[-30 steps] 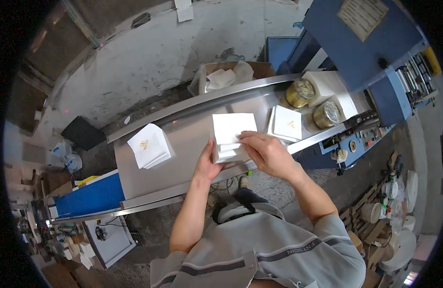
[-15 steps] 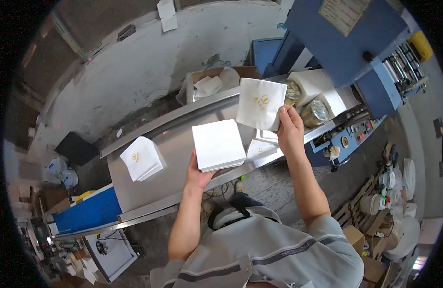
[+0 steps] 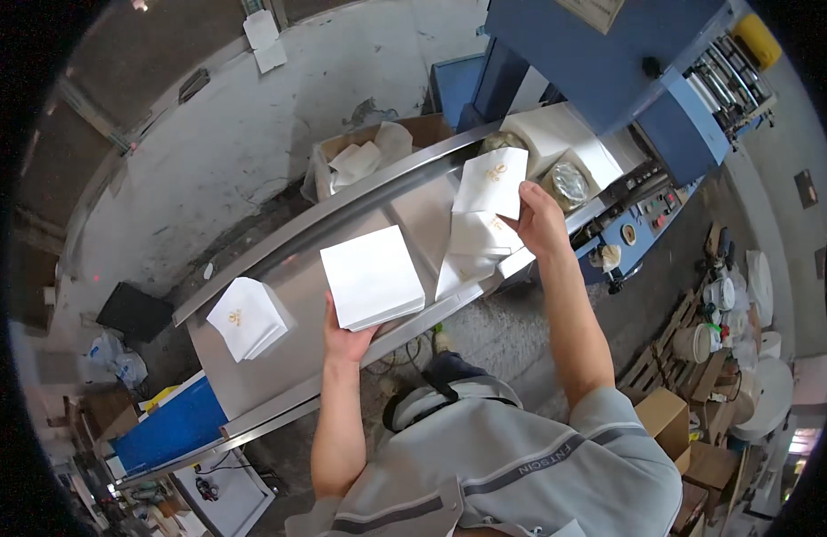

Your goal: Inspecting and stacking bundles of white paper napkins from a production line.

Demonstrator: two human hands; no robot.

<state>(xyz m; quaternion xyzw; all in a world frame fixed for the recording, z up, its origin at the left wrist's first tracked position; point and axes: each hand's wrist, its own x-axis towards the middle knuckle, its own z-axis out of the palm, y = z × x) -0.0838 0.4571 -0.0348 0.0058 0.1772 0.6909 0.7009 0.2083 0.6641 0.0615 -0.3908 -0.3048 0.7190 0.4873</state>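
In my left hand (image 3: 347, 338) rests the near-left corner of a stack of plain white paper napkins (image 3: 373, 276), thumb along its side and fingers beneath. My right hand (image 3: 544, 222) pinches the right edge of a white napkin with a gold print (image 3: 490, 183). Just below that napkin, partly overlapped by it, more printed napkins (image 3: 479, 236) lie spread on the metal table (image 3: 297, 336). Farther left on the table sits a separate pile of gold-printed napkins (image 3: 245, 318), untouched by either hand.
A blue machine (image 3: 601, 63) with rollers and a control panel stands at the right, with wrapped rolls (image 3: 567, 183) beside it. Behind the table's raised metal rim is a cardboard box (image 3: 422, 131) holding crumpled white paper. Buckets and boxes crowd a wooden pallet (image 3: 659, 358).
The printed napkin in my right hand has tilted, and more of the printed napkins below it show. My left hand still holds the plain stack. The whole view has shifted slightly.
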